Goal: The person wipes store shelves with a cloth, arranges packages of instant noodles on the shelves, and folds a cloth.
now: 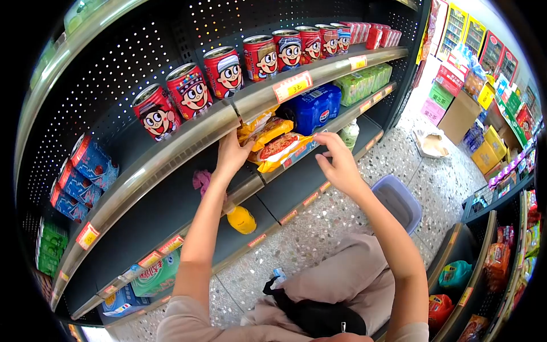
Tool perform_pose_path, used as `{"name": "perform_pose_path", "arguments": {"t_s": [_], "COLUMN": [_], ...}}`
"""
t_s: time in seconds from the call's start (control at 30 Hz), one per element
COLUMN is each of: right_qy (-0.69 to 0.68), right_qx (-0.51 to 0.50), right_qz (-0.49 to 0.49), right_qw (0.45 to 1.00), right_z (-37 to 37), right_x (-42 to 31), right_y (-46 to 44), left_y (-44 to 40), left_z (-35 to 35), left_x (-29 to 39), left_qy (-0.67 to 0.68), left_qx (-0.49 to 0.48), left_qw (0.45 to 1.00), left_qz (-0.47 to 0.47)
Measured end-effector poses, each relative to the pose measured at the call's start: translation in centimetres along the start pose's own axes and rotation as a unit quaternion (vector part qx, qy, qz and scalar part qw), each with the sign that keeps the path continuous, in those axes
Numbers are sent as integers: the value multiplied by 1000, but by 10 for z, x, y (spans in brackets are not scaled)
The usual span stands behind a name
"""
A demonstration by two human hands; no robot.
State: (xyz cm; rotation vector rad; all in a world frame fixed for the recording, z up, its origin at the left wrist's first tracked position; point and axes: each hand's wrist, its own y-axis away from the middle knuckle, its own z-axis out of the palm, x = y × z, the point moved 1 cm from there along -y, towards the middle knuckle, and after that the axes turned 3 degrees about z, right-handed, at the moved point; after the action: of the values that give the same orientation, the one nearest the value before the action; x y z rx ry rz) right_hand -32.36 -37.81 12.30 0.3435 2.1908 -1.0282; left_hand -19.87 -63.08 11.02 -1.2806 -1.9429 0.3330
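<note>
Two hands (285,158) flank the yellow packages (273,142), the left touching them.

Bright, whitish light floods the 2 o'clock side, bleaching parts of the grey speckled stone floor (307,231) nearly white. Toward 8 o'clock, the dark-grey metal shelf boards (154,214) sink into shadow. Pale streaks of glare run along the glossy transparent plastic shelf edging (142,176), and small highlights glint on the yellow printed plastic packets (276,149) near the centre. The centre looks fairly crisp; fine print on the yellow-framed glass-door coolers (460,34) at 1 o'clock is too soft to read. Wide-angle distortion bows straight lines, and black vignetting rounds the corners.
</note>
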Motion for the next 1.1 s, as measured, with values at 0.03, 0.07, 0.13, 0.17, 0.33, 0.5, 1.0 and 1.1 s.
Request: {"name": "perform_pose_path", "arguments": {"t_s": [0.03, 0.07, 0.13, 0.17, 0.33, 0.5, 1.0, 1.1], "right_qy": [-12, -12, -9, -38, -32, -42, -83, -83], "right_qx": [-4, -3, -1, -4, -8, -13, 21, 1], "right_qz": [0, -7, -21, -11, -12, -9, 25, 46], "right_qw": [1000, 1000, 1000, 999, 999, 999, 996, 996], "right_z": [6, 12, 23, 28, 42, 42, 34, 35], "right_x": [2, 5, 9, 8, 10, 13, 27, 33], "right_y": [-6, -10, -18, -20, -24, -25, -12, -11], "left_y": [-4, -7, -12, -15, -20, -26, -14, -5], "left_z": [0, 2, 10, 12, 25, 22, 1, -6], "left_x": [-6, -12, -21, -26, -47, -51, -9, 5], "left_qy": [2, -5, -16, -48, -93, -95, -119, -102], "left_qx": [-31, -34, -40, -46, -39, -39, 11, 35], "left_qw": [1000, 999, 999, 998, 995, 993, 987, 985], "left_qz": [0, -4, -13, 14, 27, 55, 106, 135]}}
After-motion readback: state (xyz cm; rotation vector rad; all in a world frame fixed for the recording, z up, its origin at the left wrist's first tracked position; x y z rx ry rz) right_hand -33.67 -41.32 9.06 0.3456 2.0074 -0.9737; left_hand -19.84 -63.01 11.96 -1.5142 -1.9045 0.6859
